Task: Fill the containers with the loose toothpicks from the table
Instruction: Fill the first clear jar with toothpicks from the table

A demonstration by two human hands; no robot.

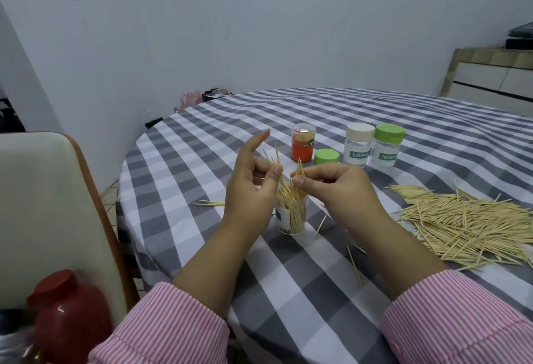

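One open clear container [291, 213], its blue-and-white label turned left, stands upright on the checked tablecloth [288, 291] toward the table's near left edge, packed with upright toothpicks, directly below and between the two hands. The left hand [251, 181] hovers at the container's left rim, thumb and curled fingers pinching a few toothpicks [274, 161] that fan upward, while its index finger points straight up and away. The right hand [334, 187] sits just right of the rim, fingers curled, thumb and forefinger pinching a small bundle [299, 169] whose tips point up. Both forearms reach in from the near edge in pink-striped sleeves [461, 320]. A large loose pile of toothpicks [467, 219] lies toward the right edge, with several strays near the container on both sides. Farther in toward the middle stand three capped containers: one orange with a clear cap [302, 142], one with a cream lid [358, 144], one with a green lid [387, 144]. One loose green lid [326, 156] lies beside the orange one.
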